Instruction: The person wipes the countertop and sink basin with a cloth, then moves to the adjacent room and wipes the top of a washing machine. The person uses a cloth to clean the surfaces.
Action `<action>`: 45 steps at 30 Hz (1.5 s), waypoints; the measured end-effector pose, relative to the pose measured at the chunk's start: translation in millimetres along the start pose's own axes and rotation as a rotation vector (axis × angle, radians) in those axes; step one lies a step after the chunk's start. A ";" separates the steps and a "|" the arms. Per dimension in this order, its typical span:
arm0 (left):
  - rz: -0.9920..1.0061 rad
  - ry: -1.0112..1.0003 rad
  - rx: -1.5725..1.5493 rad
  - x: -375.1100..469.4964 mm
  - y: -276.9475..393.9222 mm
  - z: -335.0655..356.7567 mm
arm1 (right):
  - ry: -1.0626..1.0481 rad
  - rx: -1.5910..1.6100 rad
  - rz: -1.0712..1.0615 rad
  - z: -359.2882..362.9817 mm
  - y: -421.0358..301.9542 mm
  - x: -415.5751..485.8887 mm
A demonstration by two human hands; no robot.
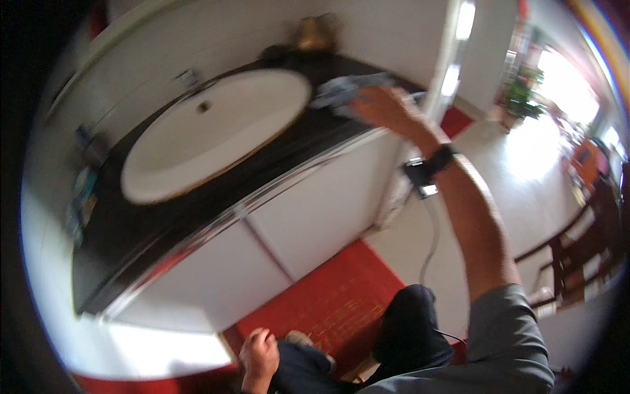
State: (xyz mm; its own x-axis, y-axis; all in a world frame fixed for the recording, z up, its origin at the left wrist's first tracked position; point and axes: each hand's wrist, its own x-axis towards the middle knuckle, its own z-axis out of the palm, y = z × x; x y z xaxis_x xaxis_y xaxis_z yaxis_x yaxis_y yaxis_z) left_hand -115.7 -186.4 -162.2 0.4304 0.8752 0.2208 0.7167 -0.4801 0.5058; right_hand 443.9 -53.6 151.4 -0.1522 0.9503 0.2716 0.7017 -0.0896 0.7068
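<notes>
My right hand (pixel 381 111) rests on a crumpled light-blue cloth (pixel 339 93) at the right end of a dark countertop (pixel 275 160); blur hides whether its fingers grip the cloth. A black strap with a small device (pixel 421 172) and a cable is on that wrist. Left of the cloth, a white oval sink basin (pixel 221 133) is set in the counter, with a metal faucet (pixel 187 79) behind it. Low in the view, my left hand (pixel 261 352) hangs beside my leg, well away from the counter, its fingers curled and nothing visible in them.
Blurred items (pixel 86 197) stand at the counter's left end, and a brownish object (pixel 312 34) at its back corner. White cabinet doors (pixel 320 207) are below. A red mat (pixel 339 295) lies on the floor. A dark wooden chair (pixel 581 241) and a potted plant (pixel 521 98) are at right.
</notes>
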 end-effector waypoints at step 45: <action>-0.031 0.011 0.022 4.0 20.9 -10.2 | -0.030 0.863 0.551 6.7 20.2 10.7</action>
State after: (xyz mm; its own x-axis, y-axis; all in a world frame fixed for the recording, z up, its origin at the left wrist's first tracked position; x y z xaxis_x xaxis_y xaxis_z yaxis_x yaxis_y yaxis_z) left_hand -104.6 -192.4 -142.2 0.4017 0.8902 0.2147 0.7418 -0.4538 0.4937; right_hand 461.1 -43.3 164.3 0.3520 0.8500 0.3919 0.9325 -0.2821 -0.2256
